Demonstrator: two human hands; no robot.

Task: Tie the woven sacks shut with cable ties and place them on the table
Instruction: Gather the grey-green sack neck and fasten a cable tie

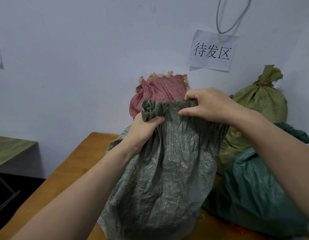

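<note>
Head view: the grey-green sack (164,170) is stood on the table (67,170). Its mouth is bunched in the left hand (145,129) and pinched flat by the right hand (207,106), probably gathered for a tie; no cable tie is seen.

grey-green sack (164,179), pink sack (160,90), olive sack (261,104), teal sack (254,193)

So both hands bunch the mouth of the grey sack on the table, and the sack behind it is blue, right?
Wrong colour: in the head view a red sack, not blue, stands behind the grey sack; the left hand and right hand do bunch its mouth.
</note>
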